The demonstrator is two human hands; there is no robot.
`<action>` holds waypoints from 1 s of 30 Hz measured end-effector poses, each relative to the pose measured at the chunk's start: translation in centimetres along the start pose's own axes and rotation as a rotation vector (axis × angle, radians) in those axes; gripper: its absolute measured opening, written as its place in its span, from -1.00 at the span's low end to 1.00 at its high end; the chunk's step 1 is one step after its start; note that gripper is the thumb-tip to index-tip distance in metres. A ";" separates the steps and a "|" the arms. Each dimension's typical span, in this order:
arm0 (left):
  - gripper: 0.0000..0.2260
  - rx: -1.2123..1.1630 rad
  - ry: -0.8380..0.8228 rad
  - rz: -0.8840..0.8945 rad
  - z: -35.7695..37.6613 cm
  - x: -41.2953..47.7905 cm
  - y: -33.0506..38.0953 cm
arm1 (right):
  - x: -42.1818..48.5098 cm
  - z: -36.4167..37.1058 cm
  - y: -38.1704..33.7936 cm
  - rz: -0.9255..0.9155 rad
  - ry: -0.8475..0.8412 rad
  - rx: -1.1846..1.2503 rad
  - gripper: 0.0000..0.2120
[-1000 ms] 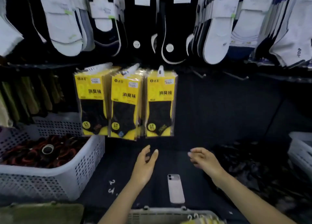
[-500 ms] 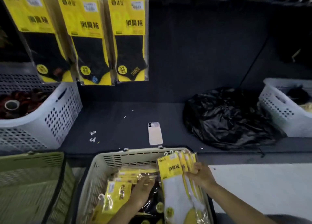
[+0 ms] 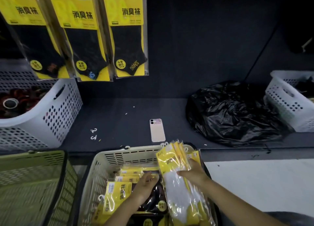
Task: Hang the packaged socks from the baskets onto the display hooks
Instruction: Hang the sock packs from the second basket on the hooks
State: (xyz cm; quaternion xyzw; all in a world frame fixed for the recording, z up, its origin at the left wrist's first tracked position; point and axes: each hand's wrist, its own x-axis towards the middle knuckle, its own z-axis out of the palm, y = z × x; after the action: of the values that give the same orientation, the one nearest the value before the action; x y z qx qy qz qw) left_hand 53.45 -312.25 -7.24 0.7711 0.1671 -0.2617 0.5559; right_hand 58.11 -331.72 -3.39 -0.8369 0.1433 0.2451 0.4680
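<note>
Several yellow-and-clear sock packs [image 3: 176,171] with white socks inside stand fanned in my right hand [image 3: 193,172], its fingers clasped around them at the beige basket [image 3: 108,157]'s right edge. My left hand [image 3: 144,185] lies flat, fingers loose, on the packs in the basket [image 3: 119,193]. Three hanging packs [image 3: 125,31] with black socks are cut off at the top; I cannot see their hooks.

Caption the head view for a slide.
Right hand grips a bundle of white sock packs; left hand reaches into the cream basket.
</note>
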 end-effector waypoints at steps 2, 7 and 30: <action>-0.41 -0.109 -0.002 0.044 -0.5 -0.2 1.2 | 0.0 -0.9 -2.0 -0.071 -0.016 0.134 -0.61; -0.61 -0.360 0.012 0.350 -3.5 -1.5 6.1 | -1.4 -1.1 -6.7 -0.302 -0.221 0.360 -0.68; -0.63 -0.239 -0.018 0.615 -10.7 -5.5 13.3 | -3.9 -2.1 -15.0 -0.572 0.053 0.611 -0.63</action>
State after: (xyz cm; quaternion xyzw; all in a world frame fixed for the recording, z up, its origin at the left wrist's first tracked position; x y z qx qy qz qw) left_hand 58.64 -306.27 8.91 0.7124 -0.0488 -0.0668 0.6969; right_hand 62.47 -325.70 10.39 -0.6717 -0.0166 0.0297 0.7401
